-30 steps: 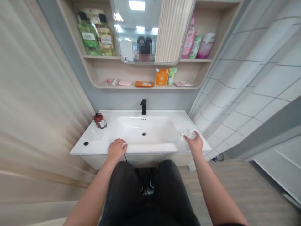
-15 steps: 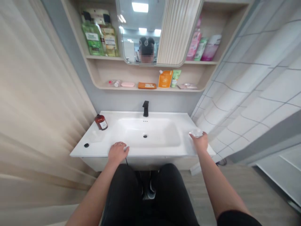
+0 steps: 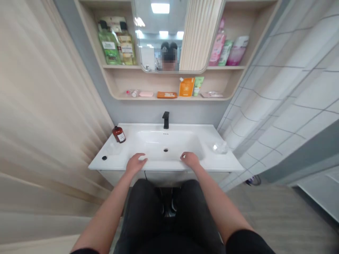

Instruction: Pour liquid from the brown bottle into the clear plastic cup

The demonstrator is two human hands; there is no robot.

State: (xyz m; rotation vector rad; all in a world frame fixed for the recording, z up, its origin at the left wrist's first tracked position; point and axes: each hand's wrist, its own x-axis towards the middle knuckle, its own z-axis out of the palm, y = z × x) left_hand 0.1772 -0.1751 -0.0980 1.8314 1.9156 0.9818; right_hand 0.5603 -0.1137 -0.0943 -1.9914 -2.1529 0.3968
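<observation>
My left hand point(image 3: 136, 163) is over the front left rim of the white sink point(image 3: 169, 144), thumb and fingers apart and nothing held. At the sink's front right rim, my right hand point(image 3: 190, 159) has loosely bent fingers with a small gap at the thumb; I see nothing in it. A clear, crumpled-looking plastic item point(image 3: 220, 147) lies on the counter to the right of the basin. On the left side stands a brown bottle point(image 3: 119, 134) with a white label and no pump on top. A black round cap point(image 3: 104, 158) lies near the left front corner, beside a faint clear item point(image 3: 113, 149).
A black faucet point(image 3: 165, 120) rises behind the basin. Above it, a wall cabinet with a mirror point(image 3: 159, 31) holds several bottles, an orange pouch point(image 3: 186, 87), a green tube point(image 3: 198, 86) and soap dishes. Curtains point(image 3: 66, 106) hang on both sides.
My right hand has let go of the clear plastic item on the right and moved left to the sink's front rim. My left hand stays near the front left rim. The view has shifted slightly.
</observation>
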